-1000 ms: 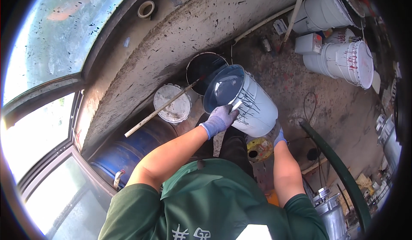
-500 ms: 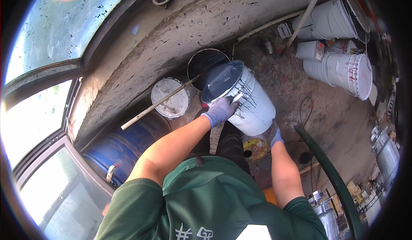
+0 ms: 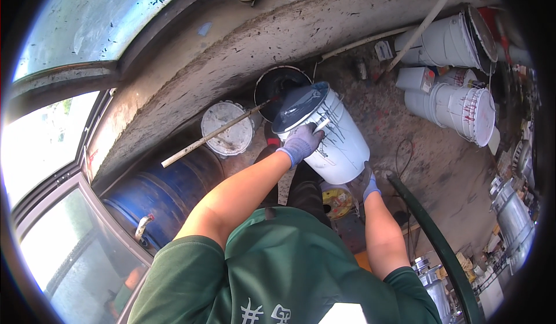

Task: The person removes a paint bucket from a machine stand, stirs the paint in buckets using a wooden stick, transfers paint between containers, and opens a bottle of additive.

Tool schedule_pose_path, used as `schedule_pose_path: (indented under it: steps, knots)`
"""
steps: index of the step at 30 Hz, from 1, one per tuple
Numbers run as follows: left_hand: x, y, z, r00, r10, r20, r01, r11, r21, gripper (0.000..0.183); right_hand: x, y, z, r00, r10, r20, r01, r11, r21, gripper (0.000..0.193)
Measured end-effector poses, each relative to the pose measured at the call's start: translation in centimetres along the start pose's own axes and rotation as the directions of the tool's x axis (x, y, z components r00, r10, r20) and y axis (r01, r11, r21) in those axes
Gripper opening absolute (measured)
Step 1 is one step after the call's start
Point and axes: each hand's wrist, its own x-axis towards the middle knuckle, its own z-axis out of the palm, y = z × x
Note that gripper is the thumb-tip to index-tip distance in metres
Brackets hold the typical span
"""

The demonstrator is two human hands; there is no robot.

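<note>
Your gloved L hand (image 3: 303,143) is closed round the handle grip (image 3: 322,125) of a tilted white bucket (image 3: 341,138), & your gloved R hand (image 3: 366,184) holds its base edge, fingers partly hidden. Bucket's up in front of you, mouth overlapping a dark open container (image 3: 267,85) at the floor's (image 3: 382,115) wall-side edge; can't tell if rims touch. A pale stick (image 3: 211,134) runs from that container across a white pail (image 3: 225,143) w/ its top covered.

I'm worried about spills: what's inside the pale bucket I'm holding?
The pale bucket is tilted, and a dark, glossy surface shows inside; I can't tell whether it's liquid or coated wall. The bucket's near side hides its bottom, so how full it is stays unclear.
</note>
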Motion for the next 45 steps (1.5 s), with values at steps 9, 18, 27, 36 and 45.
schedule_pose_path:
  steps: [9, 18, 27, 36, 45]
  knots:
    - [0.2, -1.5, -0.4, 1.0, -0.019, -0.013, 0.017, 0.996, -0.091, 0.05, -5.1, -2.7, 3.6, 0.999, -0.009, -0.045, 0.003, 0.99, -0.139, 0.076]
    - [0.4, -1.3, -1.2, 0.999, -0.042, -0.022, 0.039, 0.992, -0.122, 0.053, -1.3, -1.0, 1.1, 0.998, -0.045, 0.039, 0.042, 0.996, 0.078, 0.058]
    - [0.8, -1.2, -1.1, 0.999, -0.024, -0.03, 0.02, 0.99, -0.142, 0.051, 0.0, -0.3, 0.0, 0.997, -0.002, 0.079, -0.006, 0.996, 0.093, 0.061]
    - [0.4, -0.9, -1.9, 0.998, -0.04, -0.043, 0.033, 0.988, -0.149, 0.058, -0.9, -0.9, 1.2, 0.999, 0.027, 0.036, -0.031, 0.994, 0.101, 0.061]
    - [0.4, -0.7, -1.8, 0.997, -0.08, -0.011, 0.078, 0.99, -0.121, 0.061, -4.1, -1.1, 2.9, 0.999, -0.042, -0.002, 0.042, 0.99, 0.134, 0.054]
